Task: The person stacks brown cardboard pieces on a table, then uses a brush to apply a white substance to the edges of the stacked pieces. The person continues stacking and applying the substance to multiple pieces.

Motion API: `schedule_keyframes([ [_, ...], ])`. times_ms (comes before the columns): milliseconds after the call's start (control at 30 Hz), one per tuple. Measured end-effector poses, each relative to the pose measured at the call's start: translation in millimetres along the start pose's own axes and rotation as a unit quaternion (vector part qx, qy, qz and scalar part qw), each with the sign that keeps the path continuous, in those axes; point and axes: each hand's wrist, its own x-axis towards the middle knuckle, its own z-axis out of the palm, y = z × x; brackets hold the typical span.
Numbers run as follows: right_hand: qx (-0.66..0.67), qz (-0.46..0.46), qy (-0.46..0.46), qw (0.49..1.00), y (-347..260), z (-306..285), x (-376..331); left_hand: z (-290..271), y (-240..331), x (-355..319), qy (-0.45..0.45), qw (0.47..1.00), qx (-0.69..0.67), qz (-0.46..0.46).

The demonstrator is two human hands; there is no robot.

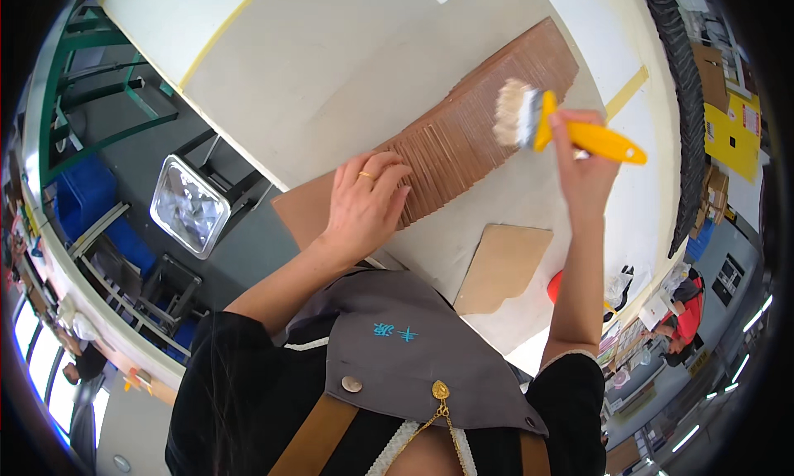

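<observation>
A long row of thin brown leather-like pieces (463, 137) lies overlapped like a fan, slanting across the grey work surface, with many edges showing. My left hand (365, 196), a ring on one finger, rests on the near left part of the row, its fingers loosely bent against the pieces. A wide flat paintbrush (591, 138) with a yellow handle and pale bristles is gripped in my right hand (585, 166). Its bristles are over the right part of the row; whether they touch it I cannot tell.
A tan cardboard piece (502, 265) lies near me on the white table (645, 120). Something red (555, 287) shows beside my right forearm. Left of the table stand a stool with a shiny seat (190, 205) and a green metal frame (91, 38). Other people are farther off.
</observation>
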Motion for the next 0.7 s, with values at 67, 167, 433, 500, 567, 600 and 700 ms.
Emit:
schedule_keyframes([
  [67, 0.063, -0.004, -0.057, 0.996, -23.2, 30.4, -28.7, -5.3, -6.4, -14.7, -0.018, 0.999, 0.026, -0.012],
  [167, 0.099, -0.013, -0.172, 0.980, -45.4, 71.8, -36.5, -0.7, -11.7, -30.3, -0.024, 0.998, 0.056, -0.016],
  [433, -0.161, -0.058, -0.051, 0.984, -54.5, 63.5, 1.6, 20.1, -12.1, -43.4, 0.034, 0.996, 0.080, -0.013],
  [500, -0.115, -0.112, -0.068, 0.985, -64.9, 73.0, -11.4, 21.2, -13.2, -43.9, 0.046, 0.995, 0.085, 0.003],
  [567, -0.094, -0.160, -0.104, 0.977, -68.3, 82.7, -20.6, 22.0, -14.6, -43.9, 0.058, 0.994, 0.086, 0.019],
  [600, -0.169, -0.113, -0.079, 0.976, -63.2, 79.8, -17.6, 22.1, -15.4, -43.7, 0.056, 0.994, 0.089, 0.022],
  [700, -0.252, -0.024, -0.051, 0.966, -53.0, 60.4, -12.5, 22.6, -16.9, -43.8, 0.051, 0.995, 0.088, 0.022],
])
